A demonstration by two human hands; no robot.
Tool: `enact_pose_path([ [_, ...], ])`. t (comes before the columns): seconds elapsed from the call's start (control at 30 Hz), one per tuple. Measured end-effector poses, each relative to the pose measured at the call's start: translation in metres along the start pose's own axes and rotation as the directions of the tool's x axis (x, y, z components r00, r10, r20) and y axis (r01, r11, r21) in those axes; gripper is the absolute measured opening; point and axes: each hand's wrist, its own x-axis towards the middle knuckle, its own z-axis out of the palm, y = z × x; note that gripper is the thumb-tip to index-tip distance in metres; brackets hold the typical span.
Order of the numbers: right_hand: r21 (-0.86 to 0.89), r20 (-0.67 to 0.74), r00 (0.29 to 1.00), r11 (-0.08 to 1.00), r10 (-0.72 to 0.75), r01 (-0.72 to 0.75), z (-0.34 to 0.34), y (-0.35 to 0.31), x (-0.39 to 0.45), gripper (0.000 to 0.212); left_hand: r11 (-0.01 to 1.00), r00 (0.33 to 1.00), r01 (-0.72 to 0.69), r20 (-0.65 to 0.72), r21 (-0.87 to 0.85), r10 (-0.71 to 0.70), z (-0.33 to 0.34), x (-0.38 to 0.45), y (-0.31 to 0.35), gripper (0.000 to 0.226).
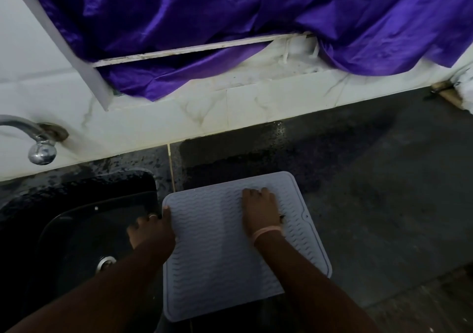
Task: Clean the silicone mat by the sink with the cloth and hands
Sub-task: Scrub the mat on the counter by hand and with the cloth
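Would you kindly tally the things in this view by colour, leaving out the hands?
Grey-blue: 1, the silicone mat
Purple: 1, the curtain
Black: 1, the sink
Silver: 2, the tap and the drain
Total: 5

I see purple curtain (230, 13) across top of frame, white window frame (64, 43) upper left, chrome tap (38, 146) at left edge, marble-look tiles (230, 107) mid-frame, wet dark countertop (371, 179) at right.
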Motion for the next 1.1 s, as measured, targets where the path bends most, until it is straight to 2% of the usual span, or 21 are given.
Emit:
enact_pose_path([
  [0.1, -0.079, -0.026, 0.988, 0.984, 0.155, -0.157, -0.008, 0.055, 0.009, 0.034, 1.0, 1.0, -0.001, 0.002, -0.018, 0.001, 0.0, 0.0, 0.002, 0.094],
  [0.2, -0.04, -0.048, 0.946, 0.945, 0.322, -0.324, -0.015, 0.089, 0.015, 0.033, 1.0, 1.0, 0.015, 0.007, -0.021, -0.014, -0.001, -0.001, 0.002, 0.094],
  [0.33, -0.015, -0.089, 0.938, 0.941, 0.336, -0.339, -0.006, 0.089, 0.008, 0.029, 1.0, 1.0, 0.003, -0.005, -0.009, -0.003, -0.002, -0.003, 0.001, 0.095],
  [0.47, 0.163, -0.144, 0.881, 0.889, 0.451, -0.429, 0.011, 0.07, -0.005, 0.021, 1.0, 1.0, -0.003, -0.01, 0.001, 0.003, -0.003, -0.004, 0.001, 0.094],
  [0.57, 0.234, -0.086, 0.853, 0.843, 0.514, -0.484, 0.013, 0.063, -0.005, 0.016, 1.0, 1.0, -0.005, -0.002, 0.014, 0.005, -0.004, -0.004, 0.003, 0.094],
  [0.63, 0.25, -0.065, 0.84, 0.824, 0.538, -0.508, 0.009, 0.061, -0.001, 0.02, 1.0, 1.0, -0.015, -0.009, 0.023, 0.015, -0.004, -0.004, 0.003, 0.095],
  [0.8, 0.115, -0.045, 0.901, 0.898, 0.431, -0.424, -0.004, 0.023, 0.006, 0.026, 0.999, 0.999, -0.032, -0.007, 0.029, 0.032, -0.001, -0.003, 0.0, 0.093],
  [0.93, 0.118, 0.031, 0.939, 0.932, 0.341, -0.342, -0.005, -0.033, 0.0, 0.03, 0.999, 0.999, -0.043, -0.012, 0.007, 0.043, 0.002, -0.003, -0.001, 0.091],
  [1.1, 0.133, 0.052, 0.994, 0.986, 0.098, -0.104, 0.003, -0.118, -0.009, 0.033, 0.998, 0.997, -0.061, -0.047, 0.014, 0.061, 0.004, -0.004, -0.005, 0.089],
])
